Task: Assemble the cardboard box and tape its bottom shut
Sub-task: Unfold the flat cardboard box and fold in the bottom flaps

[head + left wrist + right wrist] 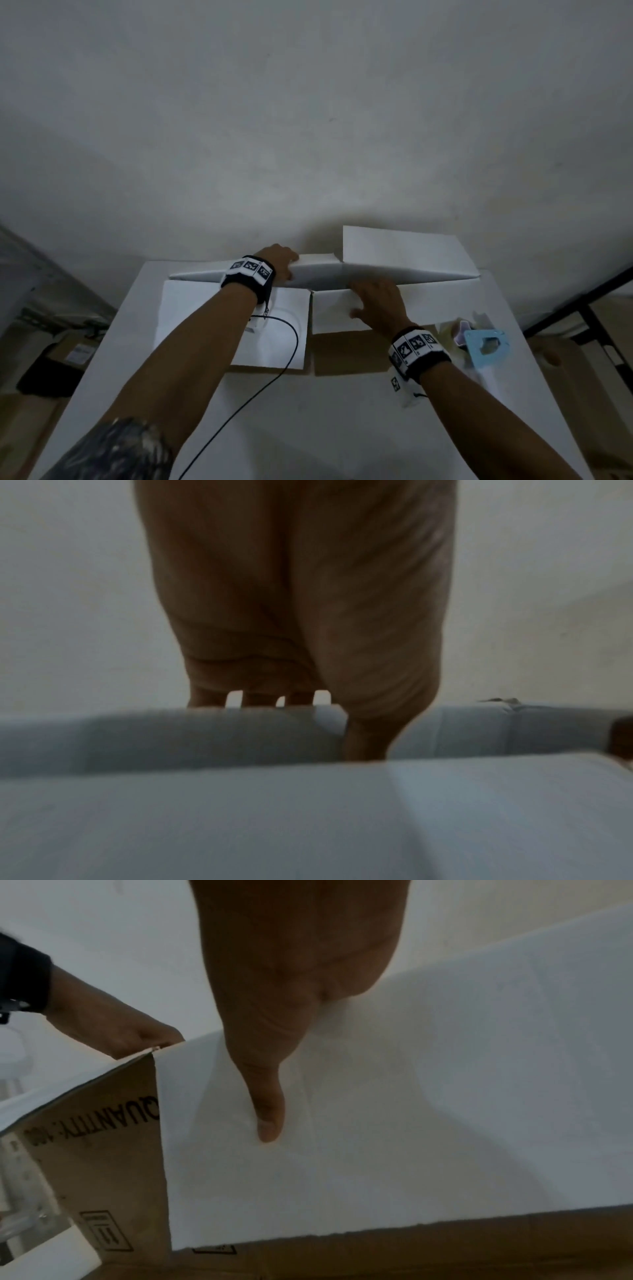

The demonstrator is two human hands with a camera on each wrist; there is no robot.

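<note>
A flattened cardboard box (404, 253), white inside and brown outside, lies across the far half of the white table (308, 428), its walls parted by a narrow slit. My left hand (281, 263) grips the far wall (171, 739), thumb (366, 737) on the near side and fingers hidden behind it. My right hand (376, 301) holds the near side at the fold. Its thumb (267, 1096) lies on the white flap (411, 1123) and its fingers are hidden past the edge. The brown side (103, 1137) carries the printed word "QUANTITY".
A light blue tool (486, 346), seemingly a tape dispenser, lies at the table's right edge among clear wrapping. A black cable (291, 342) runs from my left wrist across the left flap. A plain wall stands just behind the table. Dark boxes (51, 363) sit on the floor at left.
</note>
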